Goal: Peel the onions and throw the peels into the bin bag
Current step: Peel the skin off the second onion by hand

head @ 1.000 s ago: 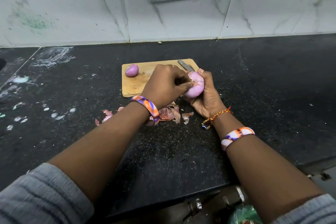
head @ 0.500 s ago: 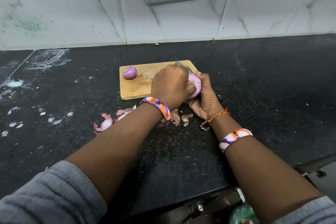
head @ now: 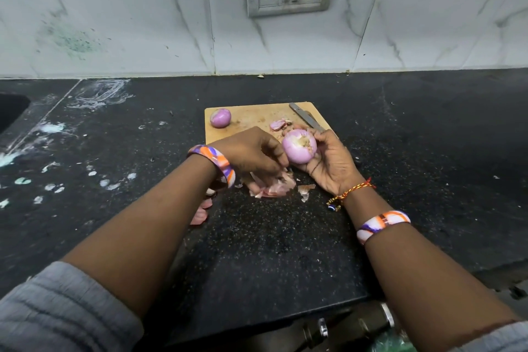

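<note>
Head view. The right hand (head: pixel 331 163) cupped a round, pink-purple, mostly peeled onion (head: pixel 299 146), fingers curled round its far and right sides, the pale cut root end facing the camera. The onion was held just above the near right corner of the pale wooden chopping board (head: pixel 248 117), which lay on the black speckled stone worktop (head: pixel 285 237). The left hand (head: pixel 253 153) sat just left of the onion with its fingers curled at the onion's lower left side; whether they pinched a strip of skin could not be told.

A second small peeled purple onion (head: pixel 220 117) rested on the board's far left corner. A steel knife (head: pixel 305 118) lay on the far right of the board. Loose papery pink peels (head: pixel 271 186) lay on the worktop below the hands, with more on the board.

Judgement: the onion looked firm and light, its bared surface smooth and likely slippery, so a cupped hold round its sides suited it. The peels appeared thin and brittle, best gathered by the handful. The bin bag could not be identified with certainty.
</note>
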`<move>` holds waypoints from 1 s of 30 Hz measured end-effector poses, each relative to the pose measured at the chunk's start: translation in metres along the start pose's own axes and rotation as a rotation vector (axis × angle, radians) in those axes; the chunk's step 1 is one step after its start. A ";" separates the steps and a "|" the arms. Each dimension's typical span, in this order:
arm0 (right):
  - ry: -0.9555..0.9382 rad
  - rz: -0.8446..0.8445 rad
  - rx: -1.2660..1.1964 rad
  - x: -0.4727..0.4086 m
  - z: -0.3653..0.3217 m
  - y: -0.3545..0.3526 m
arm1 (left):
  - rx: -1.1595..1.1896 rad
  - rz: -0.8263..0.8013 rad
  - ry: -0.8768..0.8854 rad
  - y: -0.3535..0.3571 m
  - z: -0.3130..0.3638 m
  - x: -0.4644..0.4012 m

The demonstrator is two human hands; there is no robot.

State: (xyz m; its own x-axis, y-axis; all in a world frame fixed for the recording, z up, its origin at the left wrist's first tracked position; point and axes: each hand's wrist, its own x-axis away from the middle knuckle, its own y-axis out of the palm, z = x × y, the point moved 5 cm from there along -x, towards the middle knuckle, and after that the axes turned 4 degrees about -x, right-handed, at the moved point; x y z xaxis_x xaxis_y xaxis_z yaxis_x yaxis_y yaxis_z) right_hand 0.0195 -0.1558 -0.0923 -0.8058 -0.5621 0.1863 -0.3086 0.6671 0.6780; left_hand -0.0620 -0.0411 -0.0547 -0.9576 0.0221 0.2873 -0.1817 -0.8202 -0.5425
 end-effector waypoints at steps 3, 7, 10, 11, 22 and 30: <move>0.035 0.015 0.007 0.001 0.000 0.000 | -0.006 0.058 0.020 -0.008 0.006 0.000; 0.022 -0.006 -0.094 0.009 -0.012 0.011 | -0.065 0.166 0.045 -0.027 0.008 -0.003; -0.022 0.000 0.026 0.008 -0.027 0.021 | -0.154 0.306 0.050 -0.044 0.006 -0.004; -0.027 -0.006 0.103 0.004 -0.031 0.024 | -0.182 0.357 0.049 -0.050 0.005 -0.005; -0.267 -0.092 1.434 -0.075 -0.015 0.074 | -0.286 0.651 -0.059 -0.096 -0.015 -0.024; -0.305 -0.247 1.768 -0.099 0.014 0.092 | -0.292 0.608 -0.115 -0.102 -0.021 -0.036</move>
State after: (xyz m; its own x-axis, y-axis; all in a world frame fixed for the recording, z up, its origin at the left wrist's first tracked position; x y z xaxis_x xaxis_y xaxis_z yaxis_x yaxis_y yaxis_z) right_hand 0.0639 -0.0312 -0.0585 -0.6543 -0.7545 -0.0512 -0.3741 0.3818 -0.8452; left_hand -0.0139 0.0537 -0.0268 -0.8817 -0.4676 -0.0627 0.3125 -0.4793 -0.8201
